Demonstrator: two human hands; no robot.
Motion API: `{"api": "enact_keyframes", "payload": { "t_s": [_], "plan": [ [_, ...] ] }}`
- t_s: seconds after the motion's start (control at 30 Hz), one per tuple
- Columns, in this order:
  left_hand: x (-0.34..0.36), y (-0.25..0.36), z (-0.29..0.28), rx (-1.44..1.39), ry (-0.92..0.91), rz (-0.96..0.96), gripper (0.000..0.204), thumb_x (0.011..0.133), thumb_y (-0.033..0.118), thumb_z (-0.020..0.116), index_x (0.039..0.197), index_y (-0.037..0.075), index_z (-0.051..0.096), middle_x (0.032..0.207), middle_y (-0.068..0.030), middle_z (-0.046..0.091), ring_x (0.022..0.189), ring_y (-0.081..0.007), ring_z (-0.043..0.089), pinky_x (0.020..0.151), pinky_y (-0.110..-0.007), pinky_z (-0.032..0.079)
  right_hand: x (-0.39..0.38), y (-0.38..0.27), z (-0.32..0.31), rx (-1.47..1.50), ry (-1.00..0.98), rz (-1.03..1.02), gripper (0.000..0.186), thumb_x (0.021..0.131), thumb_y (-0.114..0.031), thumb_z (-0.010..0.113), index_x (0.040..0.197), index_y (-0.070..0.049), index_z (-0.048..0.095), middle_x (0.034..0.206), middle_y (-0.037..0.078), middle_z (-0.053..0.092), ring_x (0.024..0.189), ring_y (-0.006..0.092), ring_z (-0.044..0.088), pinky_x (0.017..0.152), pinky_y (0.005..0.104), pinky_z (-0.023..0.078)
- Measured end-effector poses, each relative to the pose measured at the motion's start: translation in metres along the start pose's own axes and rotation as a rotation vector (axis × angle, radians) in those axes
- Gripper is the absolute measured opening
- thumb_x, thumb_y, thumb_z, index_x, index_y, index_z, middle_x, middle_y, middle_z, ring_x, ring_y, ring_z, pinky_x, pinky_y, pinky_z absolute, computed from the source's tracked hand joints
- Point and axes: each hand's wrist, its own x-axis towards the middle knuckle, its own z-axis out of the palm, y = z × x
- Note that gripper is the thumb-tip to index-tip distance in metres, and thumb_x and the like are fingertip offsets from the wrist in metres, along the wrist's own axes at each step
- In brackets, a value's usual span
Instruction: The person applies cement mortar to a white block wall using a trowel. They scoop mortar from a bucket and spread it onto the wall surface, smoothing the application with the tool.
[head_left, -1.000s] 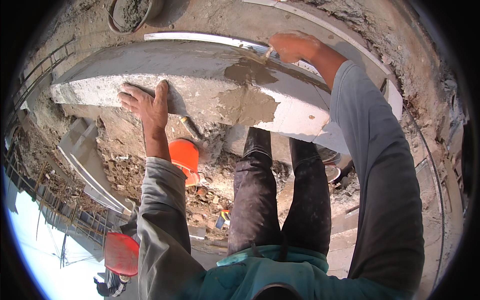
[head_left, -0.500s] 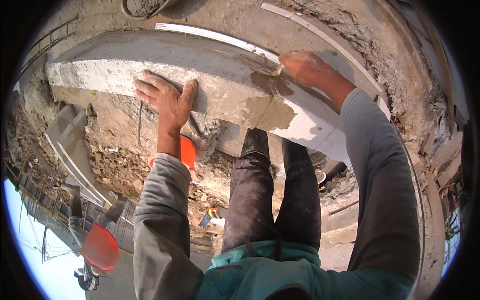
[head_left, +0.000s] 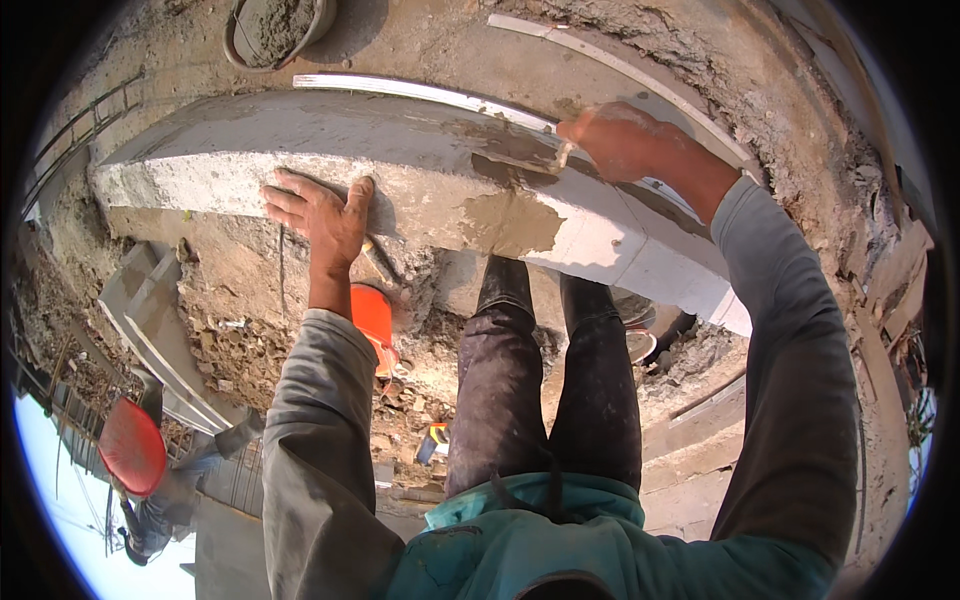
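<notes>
Right hand [head_left: 625, 140] grips a trowel [head_left: 545, 160] smearing wet, heavy mortar [head_left: 510, 222] — left hand [head_left: 325, 210], fingers spread, braces the rigid slab [head_left: 250, 150].

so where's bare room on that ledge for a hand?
Free: ledge top between the left hand and the metal straightedge, out to its left end. Crowded: right part, with wet mortar by the right hand. Mortar bucket sits beyond.
</notes>
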Motion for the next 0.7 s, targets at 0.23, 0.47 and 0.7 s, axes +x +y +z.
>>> {"api": "enact_keyframes", "payload": {
  "t_s": [0.23, 0.47, 0.7],
  "plan": [
    [0.004, -0.017, -0.001, 0.046, 0.009, -0.008, 0.123, 0.08, 0.055, 0.067, 0.145, -0.011, -0.015, 0.146, -0.0426, -0.023, 0.135, -0.0601, -0.021, 0.109, -0.065, -0.004, -0.154, -0.037, 0.059, 0.728, 0.497, -0.164, 0.032, 0.076, 0.003, 0.062, 0.106, -0.008, 0.059, 0.089, 0.015, 0.065, 0.087, 0.0338, 0.065, 0.072, 0.0427, 0.051],
    [0.031, -0.053, -0.001, 0.129, 0.037, -0.025, 0.126, 0.078, 0.066, 0.064, 0.149, -0.005, -0.011, 0.149, -0.0383, -0.024, 0.14, -0.0575, -0.01, 0.112, -0.062, 0.001, -0.32, -0.127, 0.36, 1.154, 0.24, 0.856, 0.039, 0.078, -0.014, 0.061, 0.115, -0.003, 0.056, 0.089, 0.023, 0.065, 0.086, 0.0433, 0.064, 0.074, 0.0454, 0.051],
    [0.099, -0.104, -0.072, -0.445, -0.129, -0.079, 0.071, 0.091, 0.042, 0.064, 0.139, 0.001, 0.033, 0.137, -0.0159, 0.038, 0.125, -0.0242, 0.041, 0.103, -0.035, 0.034, -0.206, -0.073, 0.619, 1.033, 0.103, 1.003, 0.041, 0.085, -0.019, 0.057, 0.124, -0.009, 0.05, 0.097, 0.023, 0.068, 0.093, 0.0451, 0.064, 0.082, 0.052, 0.05]
  ]
}}
